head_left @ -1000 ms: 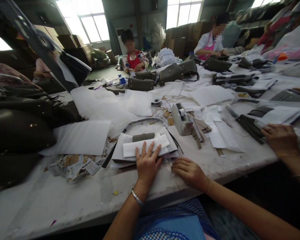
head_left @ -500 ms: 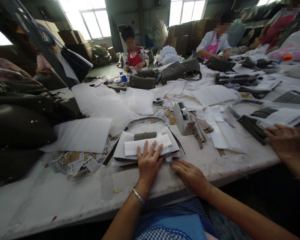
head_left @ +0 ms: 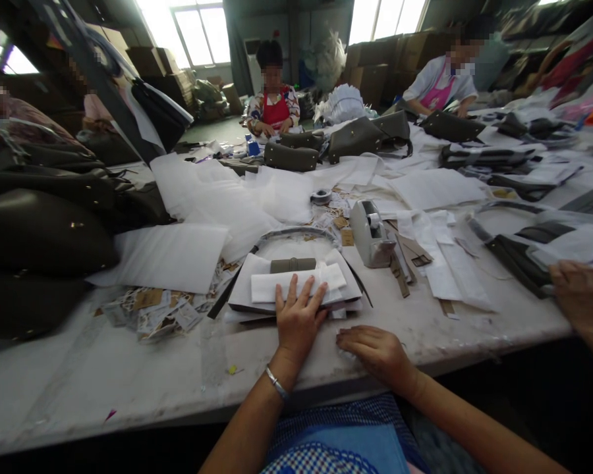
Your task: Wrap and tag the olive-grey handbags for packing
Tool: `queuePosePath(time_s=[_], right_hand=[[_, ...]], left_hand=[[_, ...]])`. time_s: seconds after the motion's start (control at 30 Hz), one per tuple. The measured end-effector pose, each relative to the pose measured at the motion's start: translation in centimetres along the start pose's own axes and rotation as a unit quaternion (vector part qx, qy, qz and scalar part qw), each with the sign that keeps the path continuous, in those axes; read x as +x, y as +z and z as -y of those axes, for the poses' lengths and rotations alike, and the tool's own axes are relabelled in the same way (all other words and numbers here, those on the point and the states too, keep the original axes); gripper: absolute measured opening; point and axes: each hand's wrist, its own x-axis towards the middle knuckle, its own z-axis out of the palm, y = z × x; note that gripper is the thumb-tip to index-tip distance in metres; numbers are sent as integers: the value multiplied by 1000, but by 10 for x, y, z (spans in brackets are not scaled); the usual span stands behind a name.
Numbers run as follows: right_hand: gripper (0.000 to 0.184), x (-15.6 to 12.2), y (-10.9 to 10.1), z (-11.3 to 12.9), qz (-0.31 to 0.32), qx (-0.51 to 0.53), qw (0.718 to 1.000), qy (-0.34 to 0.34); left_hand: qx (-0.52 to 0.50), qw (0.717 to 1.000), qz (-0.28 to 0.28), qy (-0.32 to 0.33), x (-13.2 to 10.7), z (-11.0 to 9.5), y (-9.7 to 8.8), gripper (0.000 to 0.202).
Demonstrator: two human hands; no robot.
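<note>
My left hand lies with fingers spread on a folded white foam strip. That strip rests on a flat handbag faced with white sheets, in front of me on the table. Above the strip shows a dark olive tab, and the bag's wrapped handle arches away from me. Just right of the bag's near edge, my right hand is low over the table, its fingers curled and close together. A bit of something clear shows under them; I cannot make out what it is.
A tape dispenser stands right of the bag, and a tape roll lies behind. Paper tags are heaped at left beside foam sheets and dark bags. A co-worker's hand is at far right.
My right hand has drawn back slightly from the bag's lower right corner toward the table edge. My left hand stays on the foam strip. The view has shifted a little.
</note>
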Motion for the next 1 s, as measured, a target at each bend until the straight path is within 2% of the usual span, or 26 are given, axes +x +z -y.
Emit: queuePosePath(time_s=[0.3,0.53,0.73,0.9,1.0], right_hand=[[28,-5,-4,21,-1,2,1000,8],[23,26,-23,26,-5,-12,1000,-16],[21,55,-36,12,-4,-13,1000,5],[18,83,-39,-14,13,-53,998,40],[16,99,-36,-32,22,-66,995,66]], left_hand=[[14,1000,-7,5,-1,0,6,58],[15,1000,-14,11,-3,-2,8,56],[7,999,-35,18,-5,-2,14,52],[2,997,-79,24,-6,-2,17,49],[-5,996,-85,26,-6,-3,16,43]])
